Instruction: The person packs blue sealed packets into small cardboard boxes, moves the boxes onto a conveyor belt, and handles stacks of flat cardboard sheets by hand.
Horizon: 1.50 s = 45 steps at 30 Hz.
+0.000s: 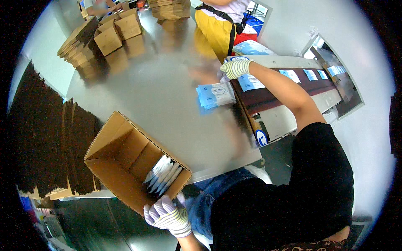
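Note:
My left hand [168, 216], in a striped knit glove, grips the near edge of an open cardboard box [121, 178]. The box sits tilted at the table's near edge, and several upright soft packets [164, 175] line its right end. My right hand [235, 69], gloved alike, reaches out to the near end of the conveyor. Its fingers bend downward just above a small stack of light-blue and white soft packets [215, 95] beside the belt. Their tips are partly hidden, so a hold on the packets cannot be made out. Another blue packet [250, 83] lies on the belt by my wrist.
More packets [289, 75] lie spaced along the conveyor belt [268, 97], which comes from a wall opening. Flattened cardboard [50, 138] is piled at left. Across the shiny metal table [167, 104] are open boxes [108, 37], stacked cardboard [169, 8] and a person in yellow [213, 31].

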Available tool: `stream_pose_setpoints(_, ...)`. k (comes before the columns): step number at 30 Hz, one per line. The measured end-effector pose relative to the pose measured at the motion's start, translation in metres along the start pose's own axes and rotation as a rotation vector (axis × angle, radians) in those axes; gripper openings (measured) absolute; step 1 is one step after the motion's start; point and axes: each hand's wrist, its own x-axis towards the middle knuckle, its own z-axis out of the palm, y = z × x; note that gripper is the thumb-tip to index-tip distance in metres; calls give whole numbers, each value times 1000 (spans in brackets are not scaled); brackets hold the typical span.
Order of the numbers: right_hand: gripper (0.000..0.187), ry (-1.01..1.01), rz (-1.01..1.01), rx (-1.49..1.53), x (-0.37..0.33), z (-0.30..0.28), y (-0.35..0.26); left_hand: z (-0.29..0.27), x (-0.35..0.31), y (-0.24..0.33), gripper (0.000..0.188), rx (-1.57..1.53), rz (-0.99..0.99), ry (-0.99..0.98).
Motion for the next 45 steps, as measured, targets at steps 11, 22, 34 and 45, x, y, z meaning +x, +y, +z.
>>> stream_pose_setpoints(11, 61, -207, -139, -50, 66, 23, 9, 0, 6, 1, 37, 4, -1, 19)
stream_pose_setpoints(22, 57, 16, -208, -336, -56, 97, -157, 1, 4, -1, 33, -40, 1, -5)
stream_pose_setpoints(34, 64, 300, -1206, 769, -71, -11, -271, -6, 3, 5, 31, -63, 40, -57)
stream_pose_setpoints(45, 56, 70, -793, -689, -30, 15, -334, -11, -23, 21, 17, -50, 76, -120)
